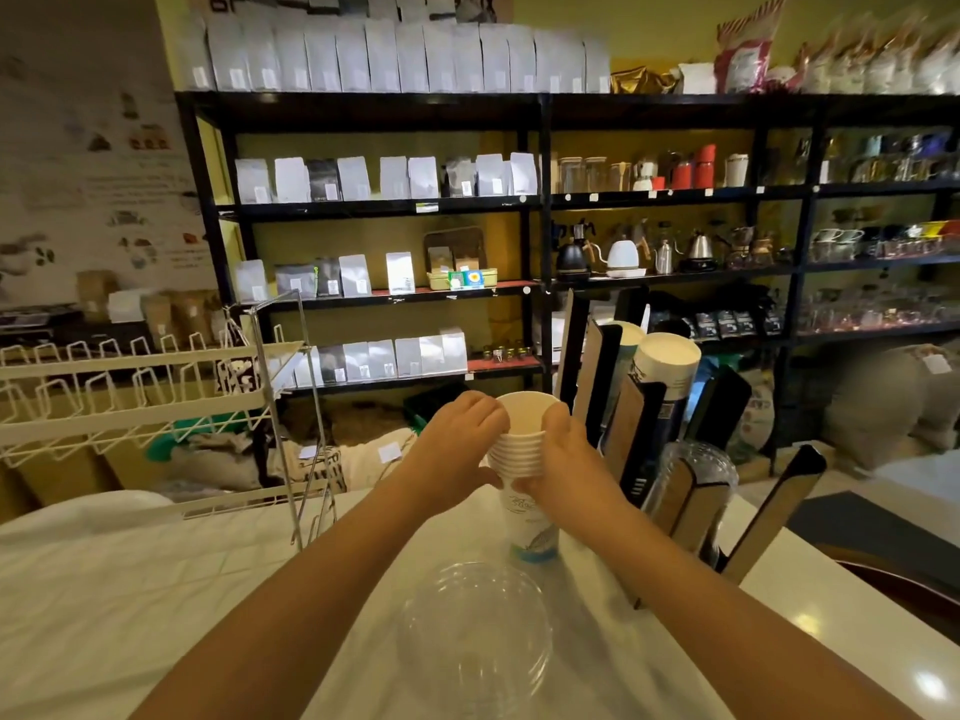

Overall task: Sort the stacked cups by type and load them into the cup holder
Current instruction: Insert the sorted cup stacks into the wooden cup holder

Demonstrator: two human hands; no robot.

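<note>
A stack of white paper cups (523, 449) with a blue-green print stands upright on the white counter, ahead of me. My left hand (457, 449) grips the stack's upper rims from the left. My right hand (558, 459) clasps them from the right. The wood-and-black cup holder (636, 433) leans just right of the stack. Its slots hold a paper cup stack (667, 366), another pale stack (626, 340) behind it, and a clear plastic cup stack (698, 480) lower down. A stack of clear plastic cups (475, 641) lies near me, mouth toward the camera.
A white wire dish rack (140, 402) stands on the counter at the left. The white counter (156, 589) ends at the right, beside a dark chair edge (904, 584). Black shelves (540, 200) with bags and kettles fill the background.
</note>
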